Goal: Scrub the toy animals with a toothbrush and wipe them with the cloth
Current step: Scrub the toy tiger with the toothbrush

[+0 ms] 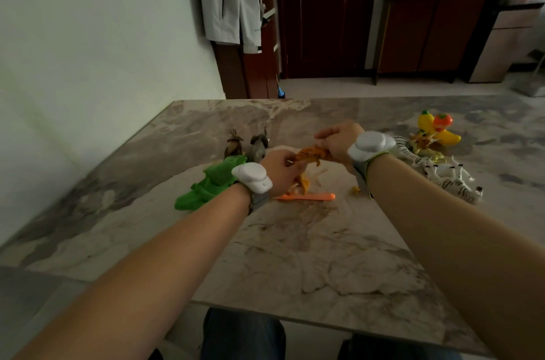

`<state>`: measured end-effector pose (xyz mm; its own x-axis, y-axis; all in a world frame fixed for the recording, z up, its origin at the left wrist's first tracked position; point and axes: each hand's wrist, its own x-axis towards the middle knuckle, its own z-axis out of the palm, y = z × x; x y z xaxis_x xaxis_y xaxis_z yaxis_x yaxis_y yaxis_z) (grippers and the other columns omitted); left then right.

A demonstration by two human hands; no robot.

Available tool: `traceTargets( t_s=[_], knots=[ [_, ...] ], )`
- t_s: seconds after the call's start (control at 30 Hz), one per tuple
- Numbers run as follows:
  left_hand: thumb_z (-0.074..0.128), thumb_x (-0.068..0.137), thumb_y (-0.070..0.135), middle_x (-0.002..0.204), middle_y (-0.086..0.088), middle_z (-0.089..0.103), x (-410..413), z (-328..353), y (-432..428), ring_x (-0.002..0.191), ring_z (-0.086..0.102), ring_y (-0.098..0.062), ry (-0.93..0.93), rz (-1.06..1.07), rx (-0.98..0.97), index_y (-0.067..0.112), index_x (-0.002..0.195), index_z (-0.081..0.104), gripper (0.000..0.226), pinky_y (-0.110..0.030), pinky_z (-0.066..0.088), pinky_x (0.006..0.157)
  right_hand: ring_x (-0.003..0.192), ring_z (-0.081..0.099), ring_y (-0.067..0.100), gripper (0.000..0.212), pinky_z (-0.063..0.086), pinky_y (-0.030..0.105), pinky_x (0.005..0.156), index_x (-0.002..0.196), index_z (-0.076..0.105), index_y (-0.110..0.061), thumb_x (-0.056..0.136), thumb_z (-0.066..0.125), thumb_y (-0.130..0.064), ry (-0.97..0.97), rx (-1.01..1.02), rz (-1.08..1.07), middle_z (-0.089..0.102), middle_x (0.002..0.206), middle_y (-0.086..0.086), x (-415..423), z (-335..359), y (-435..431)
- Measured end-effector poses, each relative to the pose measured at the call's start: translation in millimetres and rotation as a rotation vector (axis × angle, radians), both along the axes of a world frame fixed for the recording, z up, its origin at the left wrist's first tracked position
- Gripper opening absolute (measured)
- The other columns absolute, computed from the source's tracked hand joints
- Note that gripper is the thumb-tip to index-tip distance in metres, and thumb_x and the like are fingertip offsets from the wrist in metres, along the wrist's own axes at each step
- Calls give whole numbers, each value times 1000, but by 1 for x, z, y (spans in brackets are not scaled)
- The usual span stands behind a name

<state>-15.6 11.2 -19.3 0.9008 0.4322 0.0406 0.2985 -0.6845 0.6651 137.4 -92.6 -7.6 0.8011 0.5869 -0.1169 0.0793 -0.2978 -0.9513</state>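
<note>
Now | left hand [280, 171], right hand [339, 142]: fingers gripping orange toy animal [312, 153] | slim toothbrush [306, 196] on veined marble table [295, 256]

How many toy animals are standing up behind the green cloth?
2: a brown plastic toy animal at left, a grey plastic toy animal beside it, beyond the crumpled green cloth. The left hand could hide more.
</note>
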Motion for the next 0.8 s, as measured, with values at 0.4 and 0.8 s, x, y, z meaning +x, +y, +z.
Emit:
traceTargets(
  t_s=[0.4, 0.8],
  knots=[
    [47, 101, 30, 62, -6, 66, -18, -16, 39, 68, 67, -29, -83, 414, -194, 3, 79, 60, 37, -35, 56, 70, 84, 60, 14, 30, 47, 28, 75, 100, 73, -17, 81, 80, -39, -582, -570, 656, 65, 93, -6, -33, -30, -1],
    [44, 102, 27, 75, -9, 70, 11, -18, 23, 60, 64, -23, -366, 488, -308, 10, 86, 60, 29, -37, 53, 62, 79, 58, 29, 22, 42, 34, 64, 96, 53, -10, 101, 52, -31, -522, -324, 132, 65, 91, 9, -14, -55, -19]
  ],
)
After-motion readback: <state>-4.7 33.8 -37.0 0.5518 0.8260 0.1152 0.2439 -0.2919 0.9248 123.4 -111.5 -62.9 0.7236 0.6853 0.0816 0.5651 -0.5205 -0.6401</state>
